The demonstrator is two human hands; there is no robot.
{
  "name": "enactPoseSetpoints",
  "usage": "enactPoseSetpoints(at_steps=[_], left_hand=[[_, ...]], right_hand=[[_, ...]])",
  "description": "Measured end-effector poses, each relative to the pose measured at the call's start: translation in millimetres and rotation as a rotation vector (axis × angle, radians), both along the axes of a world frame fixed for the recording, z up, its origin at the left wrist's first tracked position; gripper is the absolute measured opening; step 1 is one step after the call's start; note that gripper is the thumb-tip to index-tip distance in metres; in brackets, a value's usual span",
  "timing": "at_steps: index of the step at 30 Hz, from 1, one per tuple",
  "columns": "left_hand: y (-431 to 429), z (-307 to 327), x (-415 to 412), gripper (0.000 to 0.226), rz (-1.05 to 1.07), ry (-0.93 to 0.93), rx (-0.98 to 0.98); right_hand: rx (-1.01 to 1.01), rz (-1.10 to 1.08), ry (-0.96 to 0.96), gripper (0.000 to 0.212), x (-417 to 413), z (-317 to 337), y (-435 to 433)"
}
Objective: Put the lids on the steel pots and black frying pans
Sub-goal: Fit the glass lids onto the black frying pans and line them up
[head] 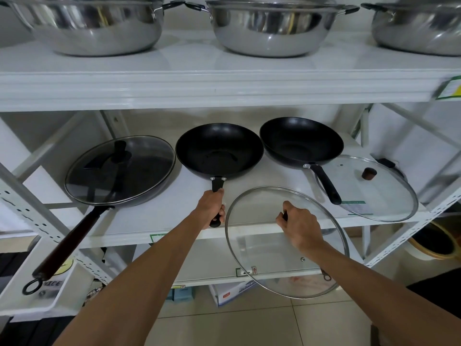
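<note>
Three black frying pans stand on the middle shelf. The left pan (139, 191) wears a glass lid (119, 168). My left hand (212, 207) grips the handle of the uncovered middle pan (219, 149). My right hand (300, 226) holds a glass lid (264, 250) by its knob, in the air in front of the shelf edge, right of that handle. The right pan (300, 139) is uncovered. Another glass lid (369, 189) with a dark knob lies flat beside it, over its handle. Three steel pots (272, 28) sit on the top shelf.
The white shelf edge (174, 236) runs under my hands. White slotted uprights (409, 236) frame the rack at both sides. Lower down are a white tray (37, 303) at left, boxes (232, 293) on the tiled floor, and a round basket (434, 243) at right.
</note>
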State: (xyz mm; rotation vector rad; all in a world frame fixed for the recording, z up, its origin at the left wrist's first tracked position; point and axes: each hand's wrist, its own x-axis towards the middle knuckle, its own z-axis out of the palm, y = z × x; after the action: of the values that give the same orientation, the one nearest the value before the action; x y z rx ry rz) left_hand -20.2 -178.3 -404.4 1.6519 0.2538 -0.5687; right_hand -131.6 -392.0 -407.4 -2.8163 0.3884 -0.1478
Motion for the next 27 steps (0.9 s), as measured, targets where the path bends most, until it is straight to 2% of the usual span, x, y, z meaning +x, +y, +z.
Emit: enactPoseSetpoints(at_steps=[8, 16, 27], left_hand=[[2.2, 3.0, -1.5, 0.029, -0.017, 0.051, 0.001], [4.0, 9.3, -11.3, 0.041, -0.059, -0.010, 0.097], [11.5, 7.7, -32.1, 0.035, -0.070, 0.075, -0.049]], right_hand=[[-0.025, -0.009, -0.049, 0.022, -12.6, 27.4, -3.7], [0.000, -0.001, -0.069, 0.024, -20.0, 58.6, 0.4], [0.043, -0.004, -0.130, 0.026, -35.4, 88.9, 11.2]])
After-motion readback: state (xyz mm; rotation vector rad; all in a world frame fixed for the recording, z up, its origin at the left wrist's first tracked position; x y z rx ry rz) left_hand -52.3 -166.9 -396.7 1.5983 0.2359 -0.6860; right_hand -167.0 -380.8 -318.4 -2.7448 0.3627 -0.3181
